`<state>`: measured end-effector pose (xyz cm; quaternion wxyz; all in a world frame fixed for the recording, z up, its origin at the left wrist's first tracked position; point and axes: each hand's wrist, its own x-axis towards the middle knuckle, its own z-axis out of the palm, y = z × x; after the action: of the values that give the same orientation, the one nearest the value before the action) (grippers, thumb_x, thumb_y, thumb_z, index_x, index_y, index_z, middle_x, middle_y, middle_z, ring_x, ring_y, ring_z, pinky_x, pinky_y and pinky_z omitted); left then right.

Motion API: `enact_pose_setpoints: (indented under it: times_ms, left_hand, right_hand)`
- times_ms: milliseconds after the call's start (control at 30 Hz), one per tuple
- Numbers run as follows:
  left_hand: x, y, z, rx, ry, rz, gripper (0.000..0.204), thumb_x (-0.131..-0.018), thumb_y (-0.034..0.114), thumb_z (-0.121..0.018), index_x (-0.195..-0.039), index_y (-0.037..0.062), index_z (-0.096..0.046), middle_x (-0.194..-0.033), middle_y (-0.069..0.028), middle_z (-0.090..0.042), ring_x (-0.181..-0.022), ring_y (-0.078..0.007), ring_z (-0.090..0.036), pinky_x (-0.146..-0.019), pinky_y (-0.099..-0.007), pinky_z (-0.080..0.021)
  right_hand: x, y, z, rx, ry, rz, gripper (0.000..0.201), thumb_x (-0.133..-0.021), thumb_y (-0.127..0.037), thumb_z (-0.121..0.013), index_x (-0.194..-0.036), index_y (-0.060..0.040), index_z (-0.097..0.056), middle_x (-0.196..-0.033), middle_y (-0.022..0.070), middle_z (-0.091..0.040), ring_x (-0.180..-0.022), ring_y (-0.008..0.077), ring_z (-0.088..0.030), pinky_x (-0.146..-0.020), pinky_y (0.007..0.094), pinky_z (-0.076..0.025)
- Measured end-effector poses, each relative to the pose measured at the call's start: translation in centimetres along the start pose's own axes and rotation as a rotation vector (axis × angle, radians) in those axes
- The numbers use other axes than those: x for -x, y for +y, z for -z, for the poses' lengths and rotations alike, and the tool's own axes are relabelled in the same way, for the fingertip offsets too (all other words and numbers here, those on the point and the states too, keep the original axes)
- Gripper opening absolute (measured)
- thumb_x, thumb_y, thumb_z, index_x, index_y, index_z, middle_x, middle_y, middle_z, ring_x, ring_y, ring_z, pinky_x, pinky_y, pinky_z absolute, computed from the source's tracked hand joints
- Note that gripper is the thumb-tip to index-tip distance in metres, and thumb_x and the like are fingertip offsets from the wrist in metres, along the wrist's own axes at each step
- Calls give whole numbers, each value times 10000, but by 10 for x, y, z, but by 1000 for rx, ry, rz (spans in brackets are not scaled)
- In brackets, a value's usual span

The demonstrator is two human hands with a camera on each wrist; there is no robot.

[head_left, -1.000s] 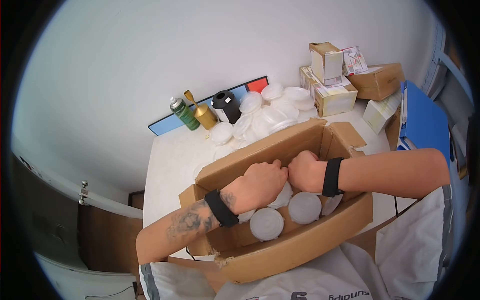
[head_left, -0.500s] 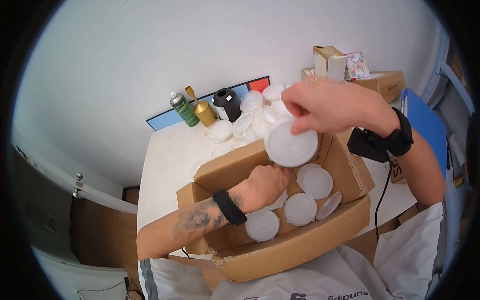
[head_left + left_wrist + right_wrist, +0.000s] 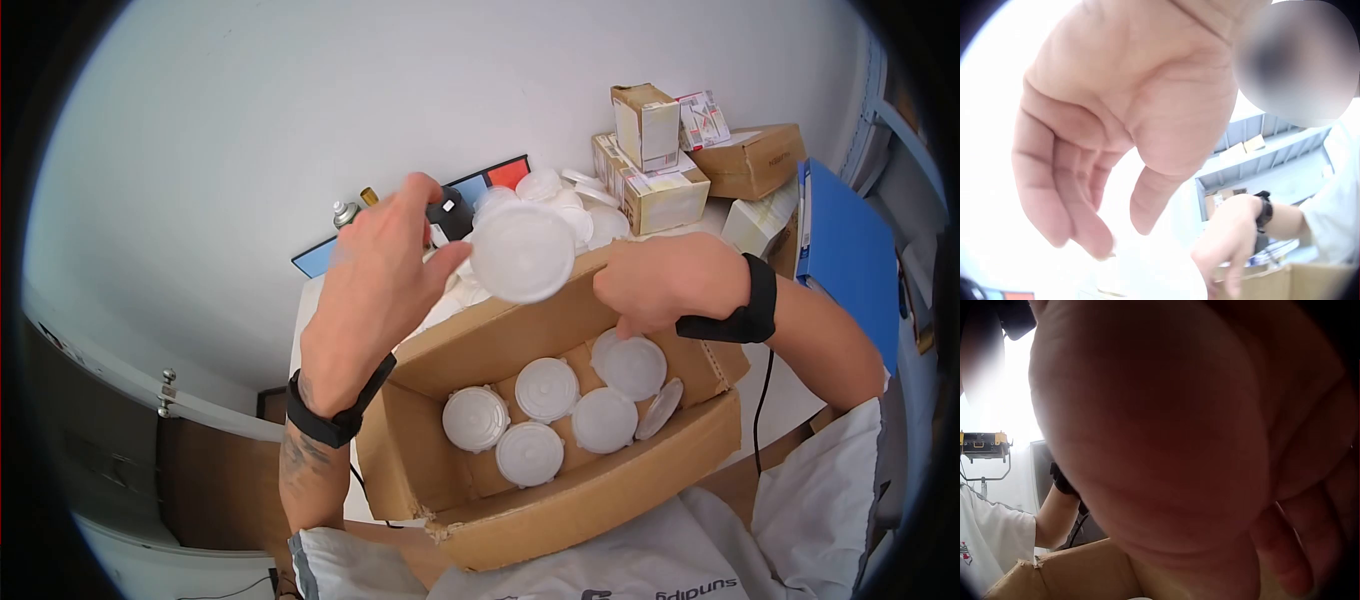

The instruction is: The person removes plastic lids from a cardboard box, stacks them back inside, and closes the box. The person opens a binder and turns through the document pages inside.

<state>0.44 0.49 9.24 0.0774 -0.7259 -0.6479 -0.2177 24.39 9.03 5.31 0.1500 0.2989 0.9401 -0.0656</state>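
Note:
My raised left hand (image 3: pixel 375 270) is above the left part of the cardboard box (image 3: pixel 590 525), its fingers and thumb spread apart. A round translucent plastic lid (image 3: pixel 522 252) is in the air beside it, edge right at the thumb tip; in the left wrist view this lid is a pale overexposed shape below the fingertips. My right hand (image 3: pixel 672 285) reaches down over the box's far right side, fingers loosely bent, thumb close above overlapping lids (image 3: pixel 632 368). Several more lids (image 3: pixel 530 454) lie flat on the box floor, and one (image 3: pixel 660 408) leans against the near wall.
Behind the box, a heap of similar lids (image 3: pixel 570 212) covers part of the white table. A black container (image 3: pixel 452 212) and a spray can (image 3: pixel 345 213) are partly hidden by my left hand. Cardboard boxes (image 3: pixel 648 190) and a blue folder (image 3: pixel 850 260) stand at the right.
Both hands were down in the box. My right hand lifted a lid toward the heap, then came back over the box without it. My left hand has risen from the box with another lid.

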Motion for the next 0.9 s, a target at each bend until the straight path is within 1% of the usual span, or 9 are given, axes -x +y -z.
enact_pose_setpoints:
  times_ms: [67,133,233,400,467,500,700,833,900]
  left_hand:
    - [1,-3,-8,-181,149,-8,301,-847,124,-780,-1062,14,-601,-869,-144,-668,-684,-310,-638,-639,-402,-510]
    - [12,7,-23,-6,-50,-188,285,-848,117,-772,-1049,3,-606,-877,-150,-674,-705,-324,-648,-650,-412,-512]
    - [29,19,-68,2,-687,-276,351,-876,225,-767,-1115,11,-625,-1072,-176,-683,-965,-382,-685,-810,-479,-559]
    - [52,12,-148,-104,-957,-339,527,-849,263,-795,-1258,15,-574,-1252,-191,-611,-1058,-411,-680,-870,-489,-575]
    - [55,10,-153,-119,-1006,-344,570,-836,269,-807,-1283,14,-562,-1249,-202,-607,-1083,-409,-675,-886,-486,-574]
    - [58,10,-156,-135,-1058,-354,613,-822,275,-819,-1307,12,-551,-1246,-212,-602,-1109,-406,-669,-902,-483,-573]
    - [77,16,-162,-156,-878,-304,679,-795,266,-833,-1349,18,-530,-1292,-240,-556,-1137,-423,-651,-926,-473,-569]
    - [70,9,-174,-190,-967,-328,664,-794,223,-813,-1354,12,-526,-1313,-238,-533,-1147,-426,-640,-926,-476,-565]
    - [71,7,-180,-265,-900,-385,567,-819,151,-746,-1328,2,-544,-1233,-223,-583,-1056,-393,-685,-847,-460,-587]
  right_hand:
    - [-12,2,-19,-5,-18,51,314,-850,-270,-773,-910,36,-743,-876,218,-725,-882,405,-711,-718,470,-580]
    - [-34,4,-44,64,-144,99,294,-807,-256,-790,-908,17,-757,-886,197,-737,-933,376,-716,-728,481,-581]
    - [-58,9,-76,178,-253,325,259,-768,-230,-791,-903,-10,-766,-927,180,-747,-968,355,-719,-738,487,-584]
    - [-57,-20,-108,210,-185,357,181,-793,-157,-726,-919,-47,-795,-907,162,-759,-889,361,-733,-702,529,-589]
    - [-56,-34,-114,192,-317,174,301,-864,-157,-687,-1122,-25,-767,-1146,178,-736,-1079,355,-699,-790,586,-586]
    - [-48,-34,-118,345,-167,220,428,-824,-171,-698,-1188,52,-662,-1064,217,-725,-982,351,-728,-731,454,-606]
    - [-56,-27,-139,316,-249,171,399,-879,-156,-657,-1216,57,-656,-1069,207,-738,-1013,352,-728,-732,480,-604]
    - [-67,-26,-157,357,-308,256,379,-863,-156,-686,-1195,25,-691,-1098,187,-751,-1042,349,-726,-714,510,-598]
    - [-72,-35,-156,419,-531,136,322,-843,-143,-722,-1143,-27,-743,-1149,163,-752,-1060,341,-727,-736,508,-599]
